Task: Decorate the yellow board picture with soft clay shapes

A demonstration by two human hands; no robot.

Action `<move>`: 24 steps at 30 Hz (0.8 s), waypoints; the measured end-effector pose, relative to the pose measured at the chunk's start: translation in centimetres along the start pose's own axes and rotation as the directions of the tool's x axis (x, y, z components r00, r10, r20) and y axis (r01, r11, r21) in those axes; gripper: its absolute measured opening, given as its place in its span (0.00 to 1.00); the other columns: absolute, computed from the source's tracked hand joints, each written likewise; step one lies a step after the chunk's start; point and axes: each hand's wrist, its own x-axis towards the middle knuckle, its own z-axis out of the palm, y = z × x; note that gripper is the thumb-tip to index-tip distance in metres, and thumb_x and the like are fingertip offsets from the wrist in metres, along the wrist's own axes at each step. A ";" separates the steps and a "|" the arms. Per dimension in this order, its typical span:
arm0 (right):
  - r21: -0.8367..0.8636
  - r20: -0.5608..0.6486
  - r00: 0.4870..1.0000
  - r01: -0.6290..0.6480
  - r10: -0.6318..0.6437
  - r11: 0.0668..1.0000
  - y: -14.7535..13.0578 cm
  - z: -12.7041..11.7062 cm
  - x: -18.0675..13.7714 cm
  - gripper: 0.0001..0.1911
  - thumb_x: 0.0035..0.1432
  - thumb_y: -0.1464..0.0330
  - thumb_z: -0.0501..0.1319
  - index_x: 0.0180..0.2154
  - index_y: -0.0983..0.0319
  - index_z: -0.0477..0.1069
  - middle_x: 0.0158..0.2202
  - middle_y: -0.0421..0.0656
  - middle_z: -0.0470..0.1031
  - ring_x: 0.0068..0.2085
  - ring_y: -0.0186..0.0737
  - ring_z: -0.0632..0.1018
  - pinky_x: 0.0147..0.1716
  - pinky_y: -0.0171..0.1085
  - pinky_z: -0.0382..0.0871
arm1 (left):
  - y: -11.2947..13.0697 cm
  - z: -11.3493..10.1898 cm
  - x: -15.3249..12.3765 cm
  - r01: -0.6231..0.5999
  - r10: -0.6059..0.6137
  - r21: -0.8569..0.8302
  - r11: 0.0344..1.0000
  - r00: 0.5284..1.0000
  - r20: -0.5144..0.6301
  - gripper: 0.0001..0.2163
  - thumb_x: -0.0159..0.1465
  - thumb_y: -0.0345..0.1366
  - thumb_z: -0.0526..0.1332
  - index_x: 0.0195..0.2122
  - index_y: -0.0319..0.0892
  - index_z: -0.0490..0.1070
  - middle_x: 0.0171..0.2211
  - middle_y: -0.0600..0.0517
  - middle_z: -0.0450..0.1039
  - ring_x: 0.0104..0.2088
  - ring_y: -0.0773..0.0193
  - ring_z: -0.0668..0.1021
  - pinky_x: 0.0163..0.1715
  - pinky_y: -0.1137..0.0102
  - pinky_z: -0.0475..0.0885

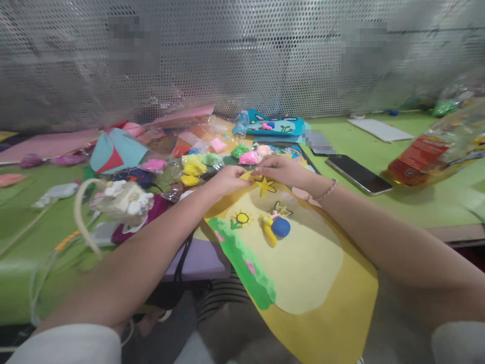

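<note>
A yellow paper sheet [356,293] with a pale cream panel lies tilted over the table's front edge. My left hand [229,178] pinches its far edge, with the fingertips partly hidden behind the paper. Beside it, my right hand [278,169] grips the same edge, its fingers bent above a yellow clay star [265,186]. On the sheet are a small sun flower [241,217], a blue clay oval [281,227] with a yellow curved piece [269,233], and a green clay strip [246,268] with pink bits.
Clay packets [193,167] in several colours lie beyond my hands. A decorated blue paper piece [276,125] is behind them. To the right are a phone [358,173] and a tilted bottle [424,156]; to the left, a white charger-like block [125,202] with cables.
</note>
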 end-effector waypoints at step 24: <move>-0.102 0.072 0.987 0.150 -0.143 0.983 -0.5 -0.8 -0.2 0.14 0.59 0.65 0.55 0.30 0.62 0.78 0.38 0.46 0.72 0.42 0.41 0.72 0.45 0.42 0.65 | -0.1 -0.1 0.0 -0.017 0.017 -0.001 1.000 1.000 -0.006 0.08 0.47 0.29 0.66 0.30 0.39 0.74 0.29 0.52 0.77 0.32 0.65 0.77 0.36 0.71 0.70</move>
